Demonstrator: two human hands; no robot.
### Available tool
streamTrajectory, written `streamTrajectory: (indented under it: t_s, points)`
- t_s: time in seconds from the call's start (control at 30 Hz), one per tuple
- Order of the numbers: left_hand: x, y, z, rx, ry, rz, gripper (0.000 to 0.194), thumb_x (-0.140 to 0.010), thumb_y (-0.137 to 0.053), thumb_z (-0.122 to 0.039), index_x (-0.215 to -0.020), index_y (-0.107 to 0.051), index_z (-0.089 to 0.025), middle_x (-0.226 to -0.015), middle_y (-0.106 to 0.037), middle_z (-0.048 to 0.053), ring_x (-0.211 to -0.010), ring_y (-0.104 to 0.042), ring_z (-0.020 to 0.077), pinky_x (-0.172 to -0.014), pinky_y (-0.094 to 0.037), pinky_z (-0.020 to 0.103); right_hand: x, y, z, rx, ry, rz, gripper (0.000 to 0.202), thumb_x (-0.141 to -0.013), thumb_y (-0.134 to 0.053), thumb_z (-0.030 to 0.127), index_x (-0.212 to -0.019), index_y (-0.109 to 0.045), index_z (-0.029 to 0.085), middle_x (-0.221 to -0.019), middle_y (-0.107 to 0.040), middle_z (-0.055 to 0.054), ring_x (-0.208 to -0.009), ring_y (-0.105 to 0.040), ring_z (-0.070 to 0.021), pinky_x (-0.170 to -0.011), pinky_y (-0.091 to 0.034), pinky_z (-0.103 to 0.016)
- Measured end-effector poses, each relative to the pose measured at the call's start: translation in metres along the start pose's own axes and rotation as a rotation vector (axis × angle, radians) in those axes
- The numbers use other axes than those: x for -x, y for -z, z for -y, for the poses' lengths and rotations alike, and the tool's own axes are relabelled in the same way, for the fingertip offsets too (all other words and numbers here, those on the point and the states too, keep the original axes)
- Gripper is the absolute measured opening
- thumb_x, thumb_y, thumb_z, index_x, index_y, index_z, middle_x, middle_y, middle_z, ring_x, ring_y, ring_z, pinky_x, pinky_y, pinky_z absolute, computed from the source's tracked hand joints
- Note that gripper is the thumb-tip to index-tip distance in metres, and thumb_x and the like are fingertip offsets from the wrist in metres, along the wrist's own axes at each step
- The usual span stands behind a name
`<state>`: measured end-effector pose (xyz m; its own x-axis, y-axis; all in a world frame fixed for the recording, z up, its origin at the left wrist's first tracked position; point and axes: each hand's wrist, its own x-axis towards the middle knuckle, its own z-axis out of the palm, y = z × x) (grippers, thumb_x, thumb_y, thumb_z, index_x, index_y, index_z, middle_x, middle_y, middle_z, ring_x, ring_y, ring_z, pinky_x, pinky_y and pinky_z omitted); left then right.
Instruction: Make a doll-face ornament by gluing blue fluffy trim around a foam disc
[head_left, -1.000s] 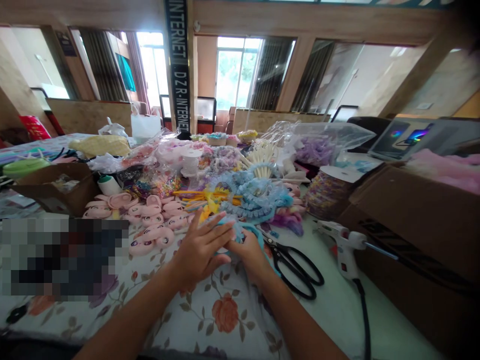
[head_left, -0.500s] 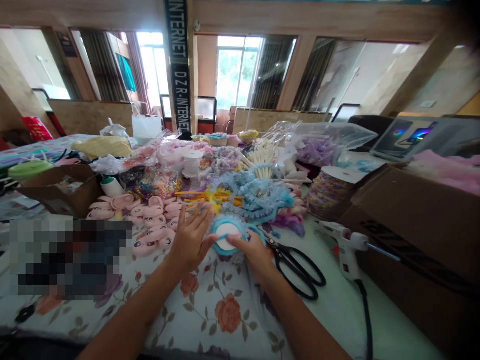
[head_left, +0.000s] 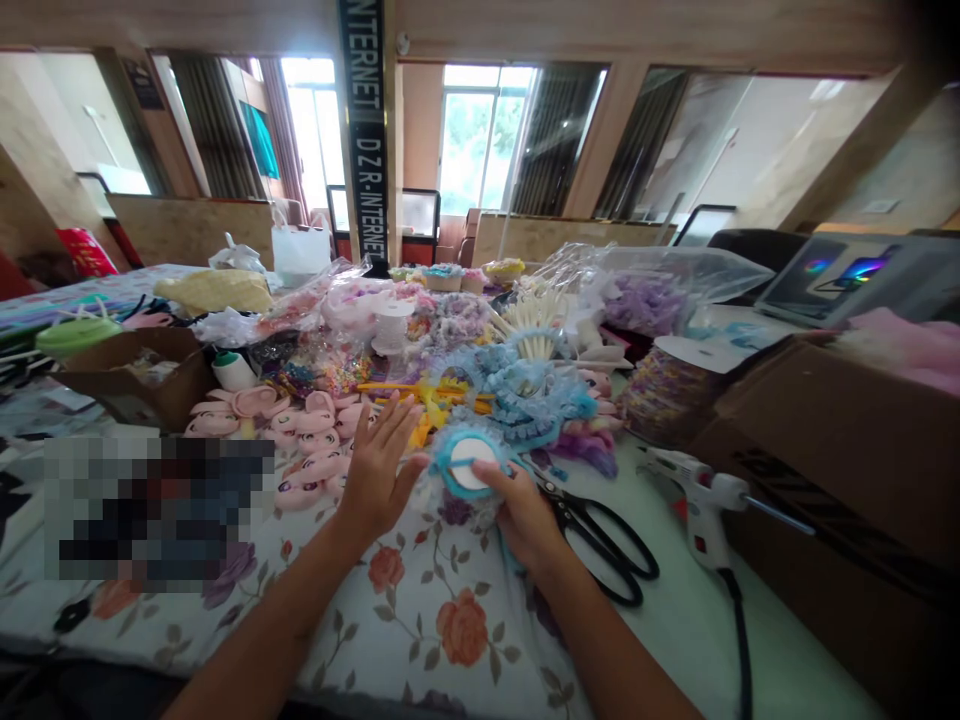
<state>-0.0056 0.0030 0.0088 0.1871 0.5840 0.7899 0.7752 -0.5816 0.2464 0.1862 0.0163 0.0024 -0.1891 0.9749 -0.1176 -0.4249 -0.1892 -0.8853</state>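
Near centre, a round blue-and-white lace piece (head_left: 463, 478) is pinched, seemingly for steadiness, by the right hand (head_left: 527, 512), the left hand (head_left: 379, 473) splayed wide.

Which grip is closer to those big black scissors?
Right. The right grip, pinching the blue circle, is just left of the scissors; the left grip is open, farther left, beyond the circle.

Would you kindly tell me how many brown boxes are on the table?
2: a small box at the left, a large box at the right; more may be hidden.
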Motion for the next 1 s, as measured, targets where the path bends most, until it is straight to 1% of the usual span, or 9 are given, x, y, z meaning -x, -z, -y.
streamTrajectory:
  t_s: [0.13,0.2,0.27,0.3,0.4,0.47,0.6,0.77,1.0]
  points:
    - [0.005,-0.002,-0.013,0.127,-0.055,-0.194,0.032,-0.088,-0.053,-0.016,-0.120,-0.054,-0.019,-0.115,-0.063,0.013,-0.114,-0.057,0.0243,-0.097,-0.045,0.042,-0.003,0.002,-0.003,-0.167,-0.072,-0.029,0.030,-0.063,-0.083,0.029,-0.088,-0.072,0.016,-0.081,-0.075,-0.004,-0.079,-0.069,-0.0215,-0.073,-0.053,-0.031]
    - [0.011,-0.008,-0.024,0.195,-0.029,-0.187,0.017,-0.085,-0.056,-0.013,-0.100,-0.058,-0.020,-0.090,-0.066,0.006,-0.086,-0.062,0.0180,-0.080,-0.051,0.032,-0.003,0.000,-0.005,-0.234,-0.079,-0.031,0.030,-0.063,-0.083,0.025,-0.090,-0.072,0.018,-0.079,-0.075,-0.003,-0.079,-0.070,-0.0213,-0.070,-0.054,-0.031]
    - [0.015,-0.016,-0.033,0.277,0.102,-0.097,0.004,-0.086,-0.057,-0.017,-0.088,-0.057,-0.020,-0.076,-0.062,0.001,-0.068,-0.059,0.0134,-0.067,-0.050,0.026,-0.001,-0.003,-0.005,-0.293,-0.074,-0.054,0.030,-0.062,-0.084,0.021,-0.090,-0.072,0.019,-0.080,-0.075,-0.001,-0.079,-0.069,-0.0204,-0.070,-0.055,-0.030]
    - [0.016,-0.020,-0.036,0.328,0.218,-0.048,0.002,-0.086,-0.057,-0.021,-0.088,-0.057,-0.021,-0.078,-0.062,0.001,-0.068,-0.059,0.0131,-0.065,-0.050,0.026,0.000,-0.004,-0.005,-0.316,-0.071,-0.072,0.031,-0.061,-0.084,0.018,-0.090,-0.072,0.020,-0.081,-0.076,-0.001,-0.079,-0.069,-0.0198,-0.070,-0.055,-0.029]
    - [0.015,-0.028,-0.041,0.579,0.597,0.059,0.023,-0.081,-0.064,-0.034,-0.097,-0.053,-0.022,-0.096,-0.061,0.003,-0.077,-0.063,0.0146,-0.067,-0.052,0.027,0.003,-0.010,-0.005,-0.351,-0.078,-0.086,0.032,-0.059,-0.084,0.015,-0.088,-0.072,0.020,-0.085,-0.076,-0.001,-0.079,-0.068,-0.0183,-0.072,-0.055,-0.028]
    - [0.012,-0.030,-0.040,0.756,0.753,0.084,0.034,-0.076,-0.069,-0.037,-0.100,-0.050,-0.022,-0.102,-0.058,0.003,-0.082,-0.063,0.0149,-0.071,-0.053,0.027,0.005,-0.013,-0.006,-0.341,-0.092,-0.054,0.028,-0.059,-0.083,0.014,-0.085,-0.072,0.019,-0.083,-0.075,-0.001,-0.075,-0.067,-0.0164,-0.069,-0.055,-0.026]
    - [0.007,-0.030,-0.036,0.931,0.812,0.038,0.036,-0.075,-0.072,-0.037,-0.097,-0.049,-0.021,-0.094,-0.055,0.000,-0.083,-0.059,0.0127,-0.072,-0.049,0.023,0.010,-0.017,-0.010,-0.273,-0.088,0.026,0.021,-0.063,-0.082,0.017,-0.081,-0.071,0.019,-0.080,-0.073,0.000,-0.073,-0.064,-0.0138,-0.069,-0.052,-0.024]
    - [0.002,-0.027,-0.030,1.123,0.888,-0.072,0.038,-0.071,-0.076,-0.034,-0.095,-0.049,-0.019,-0.083,-0.056,-0.002,-0.076,-0.057,0.0104,-0.069,-0.047,0.020,0.011,-0.018,-0.010,-0.180,-0.087,0.031,0.023,-0.067,-0.079,0.027,-0.086,-0.069,0.021,-0.089,-0.072,-0.001,-0.078,-0.063,-0.0155,-0.065,-0.050,-0.025]
    - [-0.002,-0.020,-0.019,1.268,1.106,-0.193,0.049,-0.065,-0.080,-0.034,-0.098,-0.047,-0.020,-0.084,-0.065,0.000,-0.068,-0.062,0.0116,-0.061,-0.049,0.022,0.002,-0.008,-0.005,-0.120,0.108,-0.143,0.031,-0.064,-0.079,0.032,-0.091,-0.066,0.022,-0.092,-0.065,0.000,-0.079,-0.060,-0.0142,-0.072,-0.049,-0.026]
